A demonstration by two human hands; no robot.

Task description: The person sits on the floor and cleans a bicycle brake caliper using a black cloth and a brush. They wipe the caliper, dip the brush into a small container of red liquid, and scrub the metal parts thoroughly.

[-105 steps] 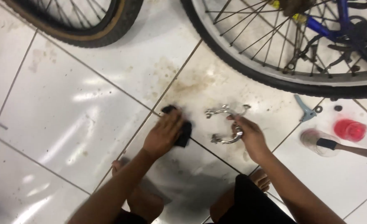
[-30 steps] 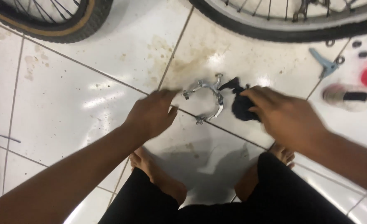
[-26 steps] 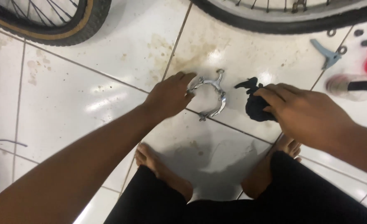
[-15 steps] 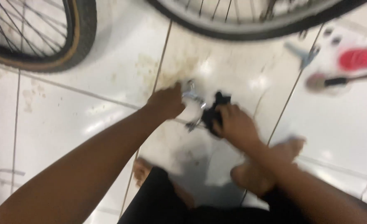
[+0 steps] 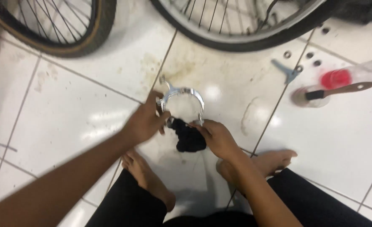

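A shiny metal bicycle brake caliper (image 5: 181, 94), horseshoe shaped, is lifted just above the white tiled floor. My left hand (image 5: 146, 122) grips its left arm. My right hand (image 5: 217, 138) holds a black rag (image 5: 189, 138) against the caliper's lower right arm. The rag hangs below and between both hands. My bare feet (image 5: 152, 185) rest on the tiles under my arms.
Two bicycle wheels lie at the top: a tan-walled tyre (image 5: 64, 42) at left, a black tyre (image 5: 244, 40) at centre. At right sit a small blue tool (image 5: 289, 72), several washers (image 5: 310, 55), a red cap (image 5: 336, 78) and a brush (image 5: 339, 90).
The caliper has come off the floor into my left hand. The rag passed from my left hand to my right, which now presses it on the caliper. The view shifted.
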